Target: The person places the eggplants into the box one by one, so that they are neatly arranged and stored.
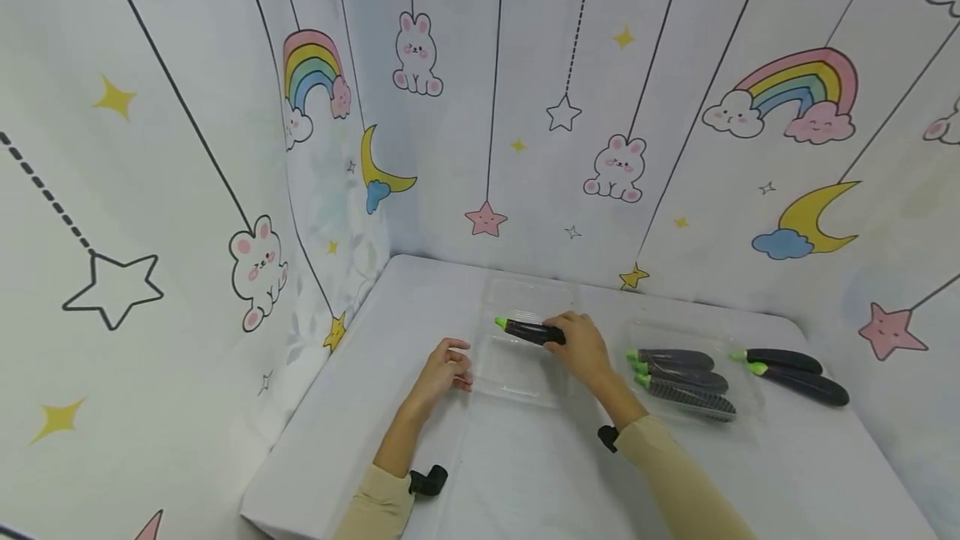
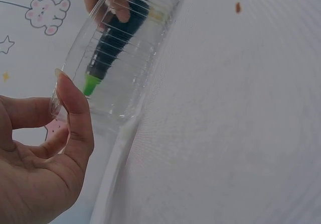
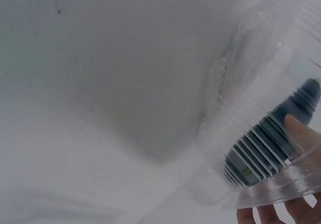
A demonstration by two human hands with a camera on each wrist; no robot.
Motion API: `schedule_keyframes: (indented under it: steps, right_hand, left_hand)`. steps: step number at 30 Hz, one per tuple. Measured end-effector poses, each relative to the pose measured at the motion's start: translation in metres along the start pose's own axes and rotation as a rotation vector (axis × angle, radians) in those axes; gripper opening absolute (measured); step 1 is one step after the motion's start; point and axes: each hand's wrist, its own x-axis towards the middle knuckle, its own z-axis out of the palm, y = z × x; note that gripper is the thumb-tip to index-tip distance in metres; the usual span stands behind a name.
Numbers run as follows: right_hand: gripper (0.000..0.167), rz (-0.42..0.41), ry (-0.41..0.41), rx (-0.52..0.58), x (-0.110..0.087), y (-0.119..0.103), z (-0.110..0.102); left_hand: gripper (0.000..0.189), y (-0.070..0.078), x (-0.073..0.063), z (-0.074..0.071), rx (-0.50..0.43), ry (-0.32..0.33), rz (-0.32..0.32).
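Note:
My right hand (image 1: 581, 348) grips a dark eggplant (image 1: 532, 332) by its thick end, over a clear plastic container (image 1: 517, 369). The eggplant's bright green stem points left. On the container's left side, my left hand (image 1: 446, 369) pinches the rim between thumb and finger, as the left wrist view shows at the container wall (image 2: 113, 101). Through the ribbed plastic in the right wrist view, the held eggplant (image 3: 261, 146) looks striped. Whether its underside touches the container floor, I cannot tell.
Right of the first container stands a second clear container (image 1: 667, 334) with three eggplants (image 1: 686, 377) in it. Two loose eggplants (image 1: 802, 384) lie farther right on the white table (image 1: 525, 473). A patterned curtain (image 1: 525, 173) hangs behind and on the left.

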Motion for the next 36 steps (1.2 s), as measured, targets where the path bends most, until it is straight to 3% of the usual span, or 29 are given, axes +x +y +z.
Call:
schedule_keyframes:
  steps: [16,26,36]
  right_hand:
    - [0.04,-0.123,0.041,-0.146,0.002,0.0,0.027]
    - [0.041,-0.146,0.034,-0.184,0.0,0.0,0.028]
    - [0.053,-0.127,0.031,-0.181,-0.003,0.001,0.029]
  left_hand:
    - [0.039,0.003,-0.003,-0.001,0.012,-0.016,0.009]
    - [0.04,0.003,-0.003,0.001,0.032,-0.018,0.015]
    - [0.038,0.002,-0.002,0.0,0.027,-0.008,0.003]
